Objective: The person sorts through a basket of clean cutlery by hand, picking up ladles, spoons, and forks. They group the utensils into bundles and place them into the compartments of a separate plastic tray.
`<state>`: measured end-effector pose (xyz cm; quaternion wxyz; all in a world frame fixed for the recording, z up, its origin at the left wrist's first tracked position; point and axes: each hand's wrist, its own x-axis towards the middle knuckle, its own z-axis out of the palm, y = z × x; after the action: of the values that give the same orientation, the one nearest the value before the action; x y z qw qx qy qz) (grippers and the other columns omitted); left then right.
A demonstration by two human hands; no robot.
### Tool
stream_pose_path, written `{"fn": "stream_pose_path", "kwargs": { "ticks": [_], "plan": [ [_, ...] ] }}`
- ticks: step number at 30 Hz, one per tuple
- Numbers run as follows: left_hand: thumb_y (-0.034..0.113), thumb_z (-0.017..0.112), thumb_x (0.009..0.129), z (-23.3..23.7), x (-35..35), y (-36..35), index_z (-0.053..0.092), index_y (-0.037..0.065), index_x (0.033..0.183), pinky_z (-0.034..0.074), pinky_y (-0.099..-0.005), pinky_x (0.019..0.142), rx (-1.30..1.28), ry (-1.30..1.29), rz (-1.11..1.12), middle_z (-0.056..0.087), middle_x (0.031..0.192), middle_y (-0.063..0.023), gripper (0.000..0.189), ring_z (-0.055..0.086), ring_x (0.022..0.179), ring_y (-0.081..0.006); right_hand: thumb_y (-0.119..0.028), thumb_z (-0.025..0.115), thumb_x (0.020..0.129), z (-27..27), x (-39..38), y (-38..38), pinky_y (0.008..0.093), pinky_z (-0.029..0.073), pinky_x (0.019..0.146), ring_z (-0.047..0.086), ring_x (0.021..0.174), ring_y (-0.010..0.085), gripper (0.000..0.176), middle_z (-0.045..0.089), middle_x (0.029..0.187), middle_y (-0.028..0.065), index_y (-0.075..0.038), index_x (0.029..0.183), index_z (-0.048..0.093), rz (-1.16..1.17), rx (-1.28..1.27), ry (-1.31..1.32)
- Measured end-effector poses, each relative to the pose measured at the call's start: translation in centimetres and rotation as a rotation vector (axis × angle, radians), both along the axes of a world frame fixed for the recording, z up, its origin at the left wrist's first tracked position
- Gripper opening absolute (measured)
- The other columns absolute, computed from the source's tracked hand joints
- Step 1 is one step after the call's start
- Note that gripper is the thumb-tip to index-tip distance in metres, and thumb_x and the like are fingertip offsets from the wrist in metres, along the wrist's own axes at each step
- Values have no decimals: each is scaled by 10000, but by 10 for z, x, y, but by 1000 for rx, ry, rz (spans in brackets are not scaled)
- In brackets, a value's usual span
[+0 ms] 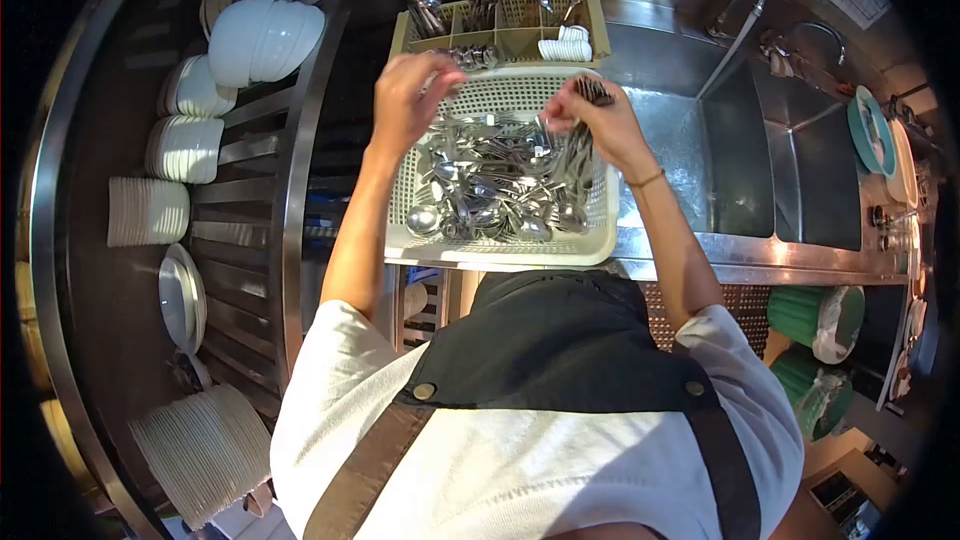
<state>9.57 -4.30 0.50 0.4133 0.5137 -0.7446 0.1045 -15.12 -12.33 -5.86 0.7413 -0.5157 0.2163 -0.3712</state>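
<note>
A cream perforated plastic basket (607, 190) stands in front of me, with a heap of mixed metal spoons and forks (490, 185) in it. My right hand (605, 120) is closed round a bunch of forks (593, 91) over the basket's right side; their tines stick up above the fist and the lower ends are blurred. Above the basket's far left corner is my left hand (408, 100), its fingers smeared by motion, so whether they hold anything does not show. Behind the basket sits a divided cutlery holder (520, 43) with sorted cutlery in its compartments.
White spoons (566, 48) lie in the holder's front right compartment. To the right are metal sinks (735, 160) with taps (750, 15). Stacked white bowls (265, 40) and plates (205, 450) line the slatted rack (240, 230) on the left. Green containers (800, 310) stand low at right.
</note>
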Motion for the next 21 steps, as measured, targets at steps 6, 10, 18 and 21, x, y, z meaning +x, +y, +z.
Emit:
{"fn": "stream_pose_path", "kwargs": {
  "ticks": [6,10,18,21],
  "plan": [
    [120,699,808,-17,-62,-56,664,56,880,468,-302,725,244,472,-318,672,807,-55,102,631,771,-162,-134,623,897,-4,24,-10,352,590,682,676,781,230,259,656,982,156,8,1106,569,218,284,-229],
    [176,621,896,-107,-29,-88,631,26,1035,478,-280,765,509,804,-245,665,892,-70,204,610,861,-98,-21,663,836,-23,5,13,230,408,478,495,545,81,192,602,789,57,-28,1011,584,13,392,-251],
    [112,664,761,-226,0,-58,628,81,1024,484,-413,813,708,-146,151,602,963,-135,267,602,931,-330,-151,737,801,-94,-3,73,222,416,496,534,537,59,184,593,667,-4,-22,812,607,29,-195,259],
    [161,695,740,-217,8,-59,620,119,929,479,-425,785,796,-90,139,603,975,-103,207,596,957,-310,-174,747,802,-98,-4,79,225,436,506,559,554,61,220,602,660,14,-15,827,598,63,-192,210]
  ]
}}
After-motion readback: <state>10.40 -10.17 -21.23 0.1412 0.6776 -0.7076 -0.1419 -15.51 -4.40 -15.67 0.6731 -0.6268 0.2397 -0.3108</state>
